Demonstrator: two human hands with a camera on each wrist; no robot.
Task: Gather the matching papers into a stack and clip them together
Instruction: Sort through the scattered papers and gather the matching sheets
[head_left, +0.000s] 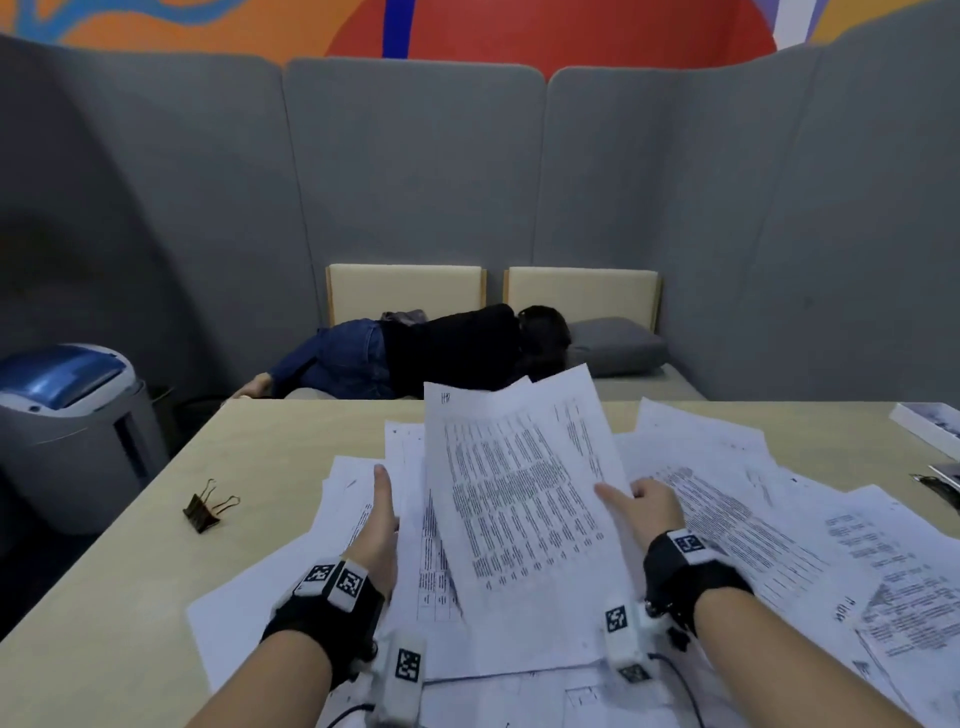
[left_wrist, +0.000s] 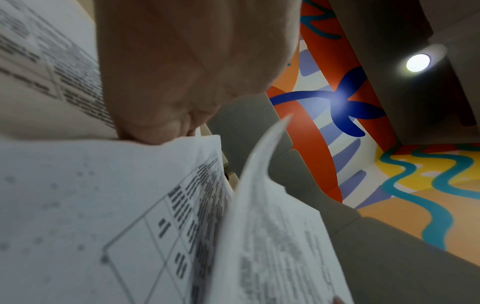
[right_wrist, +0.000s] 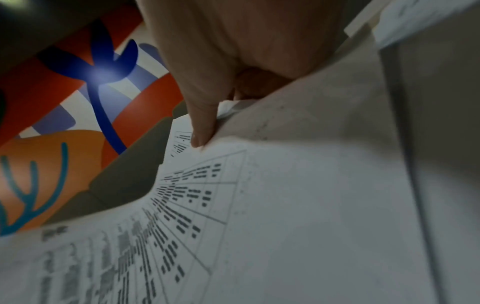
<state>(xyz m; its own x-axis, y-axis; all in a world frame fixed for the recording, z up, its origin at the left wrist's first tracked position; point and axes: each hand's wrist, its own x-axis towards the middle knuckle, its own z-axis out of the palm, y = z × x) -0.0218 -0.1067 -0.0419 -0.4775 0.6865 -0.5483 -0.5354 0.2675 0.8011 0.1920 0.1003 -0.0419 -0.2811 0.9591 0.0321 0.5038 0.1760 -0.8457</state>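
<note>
Printed papers (head_left: 753, 525) lie scattered over the wooden table (head_left: 270, 452). My right hand (head_left: 640, 501) pinches the right edge of a densely printed sheet (head_left: 519, 499) and holds it raised and tilted over the pile, thumb on top. In the right wrist view the thumb (right_wrist: 203, 127) presses onto that sheet (right_wrist: 272, 205). My left hand (head_left: 383, 512) stands edge-on with straight fingers on the papers just left of the raised sheet. The left wrist view shows its palm (left_wrist: 176, 82) above a sheet with a table (left_wrist: 116, 205). A black binder clip (head_left: 207, 512) lies on bare table to the left.
A person (head_left: 441, 353) lies on the bench behind the table, in front of grey partitions. A grey and blue bin (head_left: 67, 431) stands on the floor at left. A booklet (head_left: 930, 423) and a dark object (head_left: 940, 488) sit at the table's right edge.
</note>
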